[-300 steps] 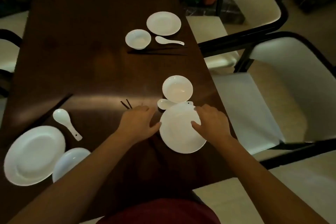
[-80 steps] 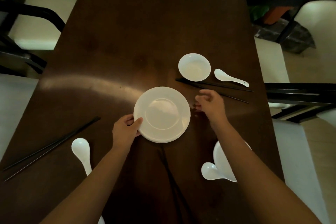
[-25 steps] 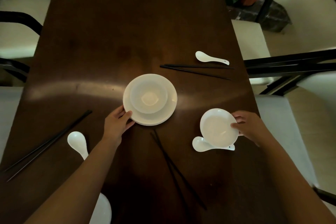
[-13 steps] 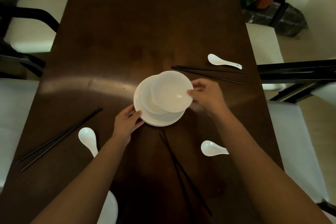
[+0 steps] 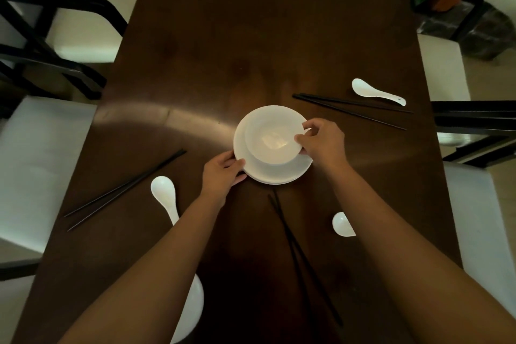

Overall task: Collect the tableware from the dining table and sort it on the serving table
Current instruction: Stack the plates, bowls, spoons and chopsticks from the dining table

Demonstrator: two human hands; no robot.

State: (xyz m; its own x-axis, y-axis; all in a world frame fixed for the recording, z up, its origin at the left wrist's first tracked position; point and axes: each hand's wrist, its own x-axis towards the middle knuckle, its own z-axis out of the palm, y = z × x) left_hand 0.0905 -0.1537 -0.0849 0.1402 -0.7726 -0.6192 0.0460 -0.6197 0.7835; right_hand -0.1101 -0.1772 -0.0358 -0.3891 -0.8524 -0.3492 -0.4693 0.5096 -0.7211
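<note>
A stack of white plates [image 5: 279, 174] sits mid-table with white bowls [image 5: 272, 142] nested on top. My right hand [image 5: 321, 142] pinches the right rim of the top bowl. My left hand [image 5: 222, 172] holds the stack's left edge. White spoons lie at the left [image 5: 164, 195], at the right by my forearm [image 5: 343, 225] and at the far right [image 5: 375, 91]. Black chopstick pairs lie at the left [image 5: 125, 190], in front of me [image 5: 301, 254] and at the far right [image 5: 351, 109].
The dark wooden dining table [image 5: 251, 36] runs away from me. Another white dish [image 5: 192, 307] shows under my left forearm near the front edge. Cream-cushioned chairs with black frames stand on the left [image 5: 55, 22] and right [image 5: 474, 204].
My right hand has lowered the second bowl into the bowl on the plate stack. My left hand stays on the stack's edge.
</note>
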